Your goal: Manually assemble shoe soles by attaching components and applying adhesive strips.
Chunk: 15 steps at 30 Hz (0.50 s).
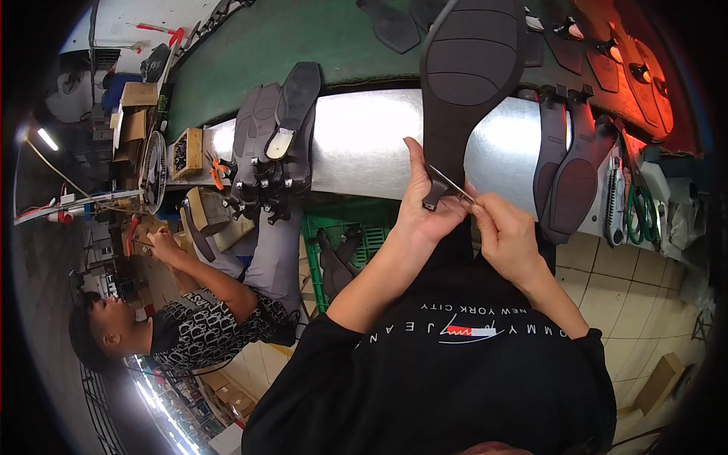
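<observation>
A dark brown shoe sole (472, 68) with a small heel (437, 191) stands out in front of me over the bench edge. Its heel end rests in my left hand (425, 218), with the thumb stretched up alongside and the palm under the heel. My right hand (506, 229) pinches a thin metal tool (450, 180) whose shaft lies across the sole beside the heel. The kind of tool cannot be made out. To the left, several heeled soles (262, 125) are piled on the metal bench strip (364, 144). More soles (572, 178) lie at the right.
Green matting (250, 49) covers the far bench. At right lie a utility knife (613, 201) and green-handled scissors (641, 212). A green crate (371, 235) with soles stands below. At left are a wooden box (187, 152), a fan (154, 171) and a seated person (205, 326) holding a red-handled tool (130, 235).
</observation>
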Tool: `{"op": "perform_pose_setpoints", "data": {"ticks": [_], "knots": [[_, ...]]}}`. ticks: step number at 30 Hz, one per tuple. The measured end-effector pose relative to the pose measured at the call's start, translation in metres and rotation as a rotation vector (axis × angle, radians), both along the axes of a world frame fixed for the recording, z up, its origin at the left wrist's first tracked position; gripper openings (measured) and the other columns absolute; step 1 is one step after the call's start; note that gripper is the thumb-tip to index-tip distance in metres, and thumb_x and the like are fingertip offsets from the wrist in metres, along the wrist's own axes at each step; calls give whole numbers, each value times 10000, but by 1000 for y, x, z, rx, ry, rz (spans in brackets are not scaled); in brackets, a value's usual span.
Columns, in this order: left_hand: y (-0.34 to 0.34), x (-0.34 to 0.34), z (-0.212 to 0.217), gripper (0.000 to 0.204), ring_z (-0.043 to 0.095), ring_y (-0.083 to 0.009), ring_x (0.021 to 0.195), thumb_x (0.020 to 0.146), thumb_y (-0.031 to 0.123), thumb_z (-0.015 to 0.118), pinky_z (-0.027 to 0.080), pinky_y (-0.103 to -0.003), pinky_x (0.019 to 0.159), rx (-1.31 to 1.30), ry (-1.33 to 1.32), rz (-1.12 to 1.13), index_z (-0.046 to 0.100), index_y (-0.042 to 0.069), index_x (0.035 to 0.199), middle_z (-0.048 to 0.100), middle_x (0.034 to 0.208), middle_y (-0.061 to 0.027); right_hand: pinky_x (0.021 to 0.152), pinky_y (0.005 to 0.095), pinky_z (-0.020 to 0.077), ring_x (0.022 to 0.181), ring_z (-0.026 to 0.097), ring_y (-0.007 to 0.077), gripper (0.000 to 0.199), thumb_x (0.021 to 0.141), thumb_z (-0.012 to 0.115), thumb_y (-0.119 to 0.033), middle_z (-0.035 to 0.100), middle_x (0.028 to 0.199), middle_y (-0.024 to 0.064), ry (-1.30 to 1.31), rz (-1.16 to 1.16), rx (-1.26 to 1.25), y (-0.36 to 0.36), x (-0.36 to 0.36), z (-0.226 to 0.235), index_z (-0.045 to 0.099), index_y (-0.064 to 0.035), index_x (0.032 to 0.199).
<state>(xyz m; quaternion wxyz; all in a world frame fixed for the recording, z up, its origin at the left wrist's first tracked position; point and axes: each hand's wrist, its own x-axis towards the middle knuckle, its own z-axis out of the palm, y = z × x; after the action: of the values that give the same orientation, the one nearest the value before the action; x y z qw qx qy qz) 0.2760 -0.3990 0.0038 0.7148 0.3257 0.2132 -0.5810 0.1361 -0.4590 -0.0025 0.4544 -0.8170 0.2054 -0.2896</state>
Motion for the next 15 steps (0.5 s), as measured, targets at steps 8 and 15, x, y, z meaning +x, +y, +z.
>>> {"op": "perform_pose_setpoints", "data": {"ticks": [8, 15], "knots": [[-3, 9, -24, 597, 548, -203, 593, 740, 733, 573, 456, -344, 591, -34, -69, 21, 600, 141, 819, 590, 664, -26, 543, 378, 445, 609, 596, 344, 29, 895, 552, -32, 564, 673, 167, 72, 93, 70, 12, 2, -2, 545, -7, 883], [-9, 30, -17, 529, 544, -168, 787, 766, 673, 625, 452, -325, 631, 147, -174, 123, 603, 160, 893, 610, 877, 12, 516, 372, 455, 612, 616, 268, 76, 842, 618, -55, 565, 671, 116, -10, 422, 6, 32, -6, -6, 548, -27, 837]]}}
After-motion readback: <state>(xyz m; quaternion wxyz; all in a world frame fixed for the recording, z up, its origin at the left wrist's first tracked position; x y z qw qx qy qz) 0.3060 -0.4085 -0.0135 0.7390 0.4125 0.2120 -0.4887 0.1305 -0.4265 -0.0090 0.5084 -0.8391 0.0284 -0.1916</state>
